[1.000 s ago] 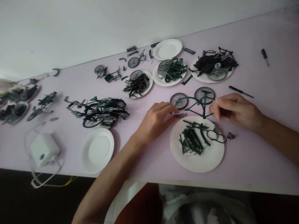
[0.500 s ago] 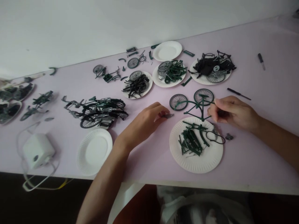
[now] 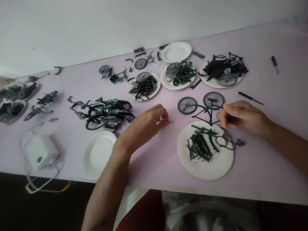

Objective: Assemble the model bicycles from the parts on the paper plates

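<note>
My left hand (image 3: 148, 126) is closed, thumb and fingers pinching a small thin grey part (image 3: 170, 122) just above the table. My right hand (image 3: 243, 117) is closed on the rear end of a dark green model bicycle frame (image 3: 201, 111); its curled fingers hide the grip. Two spoked wheels, a left wheel (image 3: 187, 105) and a right wheel (image 3: 213, 100), lie against or under the frame; whether they are attached I cannot tell. Nearer me, a white paper plate (image 3: 222, 168) holds green frame parts (image 3: 199, 146) and a thin black loop (image 3: 231, 147).
A small dark part (image 3: 240, 142) lies right of the plate. Two screwdrivers, a long one (image 3: 250, 98) and a short one (image 3: 274, 65), lie right. Black and green model bicycles (image 3: 103, 112) stand left, beside a bare plate (image 3: 90, 162) and a white box with cable (image 3: 42, 152). Plates of parts line the back.
My left hand has drawn a little to the left, away from the frame, and the grey part now shows edge-on. My right hand keeps its hold. The whole view has shifted slightly.
</note>
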The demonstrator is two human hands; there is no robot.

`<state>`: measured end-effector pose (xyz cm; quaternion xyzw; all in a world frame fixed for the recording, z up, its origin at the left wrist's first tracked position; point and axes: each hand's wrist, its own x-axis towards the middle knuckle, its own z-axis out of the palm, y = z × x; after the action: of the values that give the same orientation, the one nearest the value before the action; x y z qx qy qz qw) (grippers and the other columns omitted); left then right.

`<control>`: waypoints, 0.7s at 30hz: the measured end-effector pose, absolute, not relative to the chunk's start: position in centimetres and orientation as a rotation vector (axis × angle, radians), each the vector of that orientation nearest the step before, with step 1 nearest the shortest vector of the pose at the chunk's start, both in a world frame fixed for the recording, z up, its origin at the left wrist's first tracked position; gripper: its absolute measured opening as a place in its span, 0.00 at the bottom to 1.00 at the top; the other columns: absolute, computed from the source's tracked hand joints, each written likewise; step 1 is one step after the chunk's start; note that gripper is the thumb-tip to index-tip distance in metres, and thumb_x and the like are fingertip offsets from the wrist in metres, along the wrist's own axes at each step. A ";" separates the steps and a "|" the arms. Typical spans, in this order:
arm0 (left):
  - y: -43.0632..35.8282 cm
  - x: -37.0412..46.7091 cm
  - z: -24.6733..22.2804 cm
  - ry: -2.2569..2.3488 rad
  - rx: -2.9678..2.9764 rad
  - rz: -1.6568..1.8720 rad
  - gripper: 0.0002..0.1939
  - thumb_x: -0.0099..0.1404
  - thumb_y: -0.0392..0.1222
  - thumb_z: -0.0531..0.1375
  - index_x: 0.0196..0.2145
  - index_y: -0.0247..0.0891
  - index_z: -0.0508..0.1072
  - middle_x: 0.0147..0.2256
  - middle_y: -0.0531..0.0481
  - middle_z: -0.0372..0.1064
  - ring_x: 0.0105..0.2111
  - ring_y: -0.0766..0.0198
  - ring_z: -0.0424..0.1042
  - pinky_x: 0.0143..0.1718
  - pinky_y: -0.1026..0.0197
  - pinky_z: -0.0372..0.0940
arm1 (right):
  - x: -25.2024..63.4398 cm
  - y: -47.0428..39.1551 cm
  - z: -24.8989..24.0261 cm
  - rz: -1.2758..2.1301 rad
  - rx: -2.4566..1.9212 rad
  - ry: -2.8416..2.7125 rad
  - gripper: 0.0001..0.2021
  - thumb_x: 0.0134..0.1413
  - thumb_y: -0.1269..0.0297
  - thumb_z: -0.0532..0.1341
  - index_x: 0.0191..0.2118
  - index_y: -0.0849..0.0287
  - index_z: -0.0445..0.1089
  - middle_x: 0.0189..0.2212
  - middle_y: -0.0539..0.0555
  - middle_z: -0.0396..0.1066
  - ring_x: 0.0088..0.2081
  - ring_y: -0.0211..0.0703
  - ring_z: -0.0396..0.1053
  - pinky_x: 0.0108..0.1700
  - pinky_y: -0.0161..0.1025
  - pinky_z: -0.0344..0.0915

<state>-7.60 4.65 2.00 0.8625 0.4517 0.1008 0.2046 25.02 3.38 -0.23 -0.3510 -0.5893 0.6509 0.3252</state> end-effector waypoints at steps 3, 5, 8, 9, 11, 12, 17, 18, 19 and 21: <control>4.6 -6.9 2.1 1.158 2.550 0.462 0.02 0.72 0.33 0.61 0.38 0.37 0.71 0.35 0.49 0.71 0.35 0.61 0.70 0.38 0.58 0.66 | 25.0 3.4 -0.3 1.707 -0.915 -1.554 0.26 0.70 0.47 0.59 0.26 0.62 0.73 0.21 0.50 0.63 0.22 0.33 0.57 0.23 0.37 0.48; 4.5 -6.3 2.3 1.063 2.637 0.635 0.03 0.73 0.33 0.60 0.39 0.37 0.71 0.35 0.48 0.72 0.37 0.60 0.70 0.41 0.56 0.67 | 25.0 3.5 -0.4 1.709 -0.910 -1.557 0.26 0.70 0.48 0.59 0.26 0.62 0.74 0.21 0.50 0.64 0.22 0.33 0.57 0.23 0.37 0.48; 4.2 -5.7 2.4 1.005 2.713 0.831 0.03 0.74 0.34 0.59 0.40 0.39 0.70 0.38 0.46 0.74 0.39 0.60 0.73 0.42 0.55 0.69 | 25.0 3.5 -0.3 1.716 -0.907 -1.546 0.26 0.70 0.47 0.59 0.25 0.62 0.74 0.20 0.50 0.63 0.22 0.33 0.57 0.22 0.36 0.49; 4.1 -5.5 2.5 1.007 2.730 0.878 0.03 0.74 0.34 0.60 0.40 0.40 0.70 0.39 0.46 0.74 0.40 0.59 0.74 0.42 0.54 0.70 | 25.0 3.5 -0.2 1.724 -0.908 -1.539 0.27 0.70 0.47 0.59 0.25 0.62 0.73 0.20 0.50 0.63 0.22 0.33 0.57 0.22 0.36 0.49; 3.8 -5.4 2.6 1.002 2.753 0.969 0.04 0.73 0.33 0.61 0.41 0.41 0.69 0.41 0.46 0.76 0.42 0.59 0.76 0.43 0.53 0.71 | 24.9 3.4 -0.1 1.759 -0.913 -1.517 0.27 0.70 0.47 0.58 0.25 0.62 0.73 0.20 0.50 0.62 0.21 0.33 0.57 0.23 0.36 0.49; 3.7 -5.4 2.6 0.990 2.759 1.017 0.05 0.72 0.32 0.61 0.41 0.41 0.69 0.42 0.46 0.77 0.42 0.58 0.77 0.43 0.53 0.71 | 24.9 3.4 0.0 1.787 -0.915 -1.501 0.27 0.71 0.47 0.58 0.25 0.62 0.73 0.20 0.50 0.62 0.21 0.32 0.57 0.23 0.36 0.49; 2.8 -4.8 2.8 0.915 2.778 1.174 0.10 0.69 0.29 0.63 0.44 0.43 0.71 0.39 0.49 0.78 0.38 0.58 0.78 0.40 0.54 0.71 | 24.5 3.1 -0.4 1.964 -0.810 -1.447 0.26 0.72 0.49 0.56 0.28 0.63 0.74 0.21 0.49 0.62 0.21 0.31 0.54 0.22 0.35 0.46; 2.6 -4.6 2.9 0.899 2.792 1.187 0.11 0.69 0.29 0.63 0.45 0.43 0.72 0.38 0.49 0.79 0.37 0.58 0.78 0.39 0.54 0.71 | 24.5 3.1 -0.5 1.990 -0.788 -1.456 0.25 0.72 0.49 0.57 0.29 0.63 0.74 0.22 0.50 0.63 0.21 0.31 0.54 0.22 0.35 0.46; 2.4 -4.4 2.9 0.881 2.809 1.197 0.11 0.69 0.29 0.64 0.45 0.43 0.73 0.39 0.49 0.79 0.37 0.58 0.78 0.38 0.54 0.70 | 24.4 3.1 -0.6 2.011 -0.770 -1.467 0.25 0.72 0.49 0.57 0.29 0.63 0.75 0.22 0.49 0.62 0.21 0.31 0.55 0.22 0.34 0.46; 2.1 -4.1 3.1 0.845 2.854 1.199 0.12 0.68 0.30 0.64 0.46 0.43 0.74 0.40 0.49 0.80 0.37 0.57 0.78 0.36 0.54 0.69 | 24.2 3.0 -0.7 2.056 -0.744 -1.490 0.24 0.72 0.50 0.57 0.30 0.63 0.76 0.22 0.49 0.61 0.22 0.31 0.55 0.22 0.34 0.45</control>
<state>-4.12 2.08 3.08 0.8889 0.2631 0.3735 -0.0335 24.24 3.04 -0.65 -0.2725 -0.5460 0.7532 0.2455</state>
